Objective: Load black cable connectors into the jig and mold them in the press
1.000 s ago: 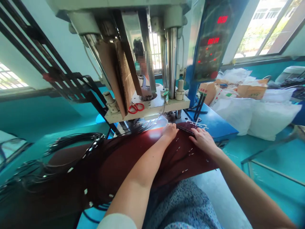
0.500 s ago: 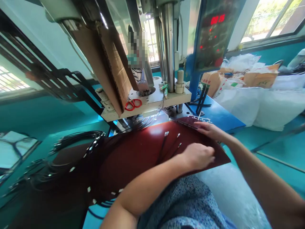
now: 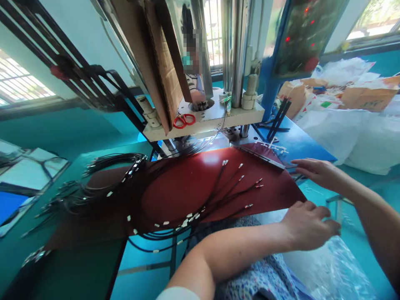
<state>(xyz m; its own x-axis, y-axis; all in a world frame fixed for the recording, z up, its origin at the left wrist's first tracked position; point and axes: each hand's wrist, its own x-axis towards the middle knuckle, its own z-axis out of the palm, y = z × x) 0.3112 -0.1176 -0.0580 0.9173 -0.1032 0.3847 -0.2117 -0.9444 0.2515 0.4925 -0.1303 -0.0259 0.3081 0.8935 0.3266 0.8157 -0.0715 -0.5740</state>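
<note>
My left hand point(image 3: 311, 227) hovers past the right end of the red-brown board point(image 3: 187, 179), over a clear plastic bag point(image 3: 328, 266). Its fingers are apart and a little bent, and nothing shows in them. Farther back, my right hand point(image 3: 318, 171) has its fingers stretched out, near the end of a metal bar point(image 3: 262, 157) lying along the board's back edge. A white branched plastic piece point(image 3: 271, 146) lies behind that bar. Black cables point(image 3: 218, 187) with small metal tips fan across the board, and their white-tagged lengths loop over its front edge.
Behind the board stands a press with steel columns point(image 3: 237, 54) and a cream plate point(image 3: 203, 125). Red-handled scissors point(image 3: 184, 121) rest on it. Cable bundles point(image 3: 115, 158) lie at left. White sacks point(image 3: 353, 133) stand at right. A person is behind the press.
Both hands have moved right, off the board. The left hand has opened from a closed shape. More cable tips now show where my left arm was, and the view has shifted.
</note>
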